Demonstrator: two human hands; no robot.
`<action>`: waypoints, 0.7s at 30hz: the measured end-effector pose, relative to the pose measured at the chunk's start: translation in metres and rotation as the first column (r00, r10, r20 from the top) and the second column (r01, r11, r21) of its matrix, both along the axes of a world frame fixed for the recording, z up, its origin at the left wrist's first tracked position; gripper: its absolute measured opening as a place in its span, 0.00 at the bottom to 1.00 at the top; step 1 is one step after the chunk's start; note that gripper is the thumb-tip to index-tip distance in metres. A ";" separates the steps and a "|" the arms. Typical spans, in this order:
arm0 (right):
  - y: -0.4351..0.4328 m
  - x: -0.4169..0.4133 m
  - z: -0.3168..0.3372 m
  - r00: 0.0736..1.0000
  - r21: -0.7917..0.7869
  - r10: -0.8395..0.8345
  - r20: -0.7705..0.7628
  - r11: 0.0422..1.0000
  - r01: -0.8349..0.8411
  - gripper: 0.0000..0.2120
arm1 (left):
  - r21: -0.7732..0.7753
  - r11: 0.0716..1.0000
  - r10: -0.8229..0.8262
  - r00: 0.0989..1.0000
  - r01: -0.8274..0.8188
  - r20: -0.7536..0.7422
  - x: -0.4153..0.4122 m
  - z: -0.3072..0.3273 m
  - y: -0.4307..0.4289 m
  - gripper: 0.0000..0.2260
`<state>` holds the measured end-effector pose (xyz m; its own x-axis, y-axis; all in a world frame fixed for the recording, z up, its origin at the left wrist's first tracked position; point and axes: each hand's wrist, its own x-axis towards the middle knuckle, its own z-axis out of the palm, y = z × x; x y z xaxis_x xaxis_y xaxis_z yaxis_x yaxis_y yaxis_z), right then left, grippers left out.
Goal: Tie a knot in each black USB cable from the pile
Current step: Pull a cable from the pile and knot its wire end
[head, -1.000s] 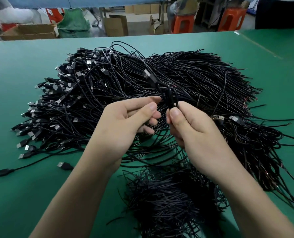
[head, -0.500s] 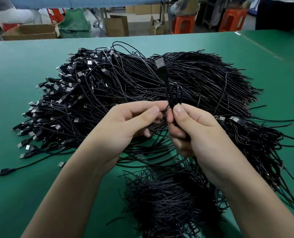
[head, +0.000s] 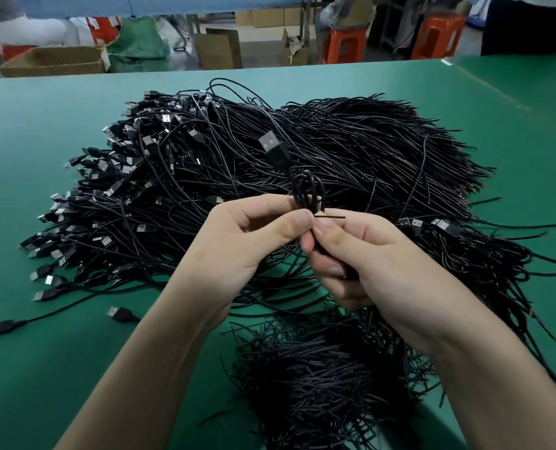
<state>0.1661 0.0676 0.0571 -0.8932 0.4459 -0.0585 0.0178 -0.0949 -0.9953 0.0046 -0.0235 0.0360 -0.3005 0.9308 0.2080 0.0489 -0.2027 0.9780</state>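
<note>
The knot in one cable (head: 307, 190) is partly formed, judging by the coiled loop (head: 309, 181) standing just above the fingertips at the middle of the view. The left hand (head: 247, 241) pinches the strands below that loop between thumb and forefinger. The right hand (head: 377, 271) has its fingers curled round the gathered lower length, its thumb pressing close against the left thumb. A short tail end (head: 333, 217) pokes out sideways between them towards three o'clock. The cable's long axis runs nearly upright from the right palm, leaning a little towards eleven o'clock. Its plug (head: 273, 147) is at the top, metal face aimed at eleven, held in the air over the big pile (head: 383, 151), which spreads from nine o'clock round to three. The next move probably calls for feeding or drawing that tail through the loop, then pulling the two sides apart to cinch it, with the left pinch keeping the coil from springing open. Whether the tail has already passed through the loop cannot be told, as the thumbs hide the crossing. A smaller heap (head: 319, 384) of black strands lies at six o'clock on the green table (head: 43, 368).
</note>
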 end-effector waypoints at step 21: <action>0.005 0.003 -0.001 0.995 0.079 0.102 0.009 0.992 -0.103 0.23 | 0.053 0.998 0.033 0.998 -0.036 0.062 0.016 0.004 0.002 0.15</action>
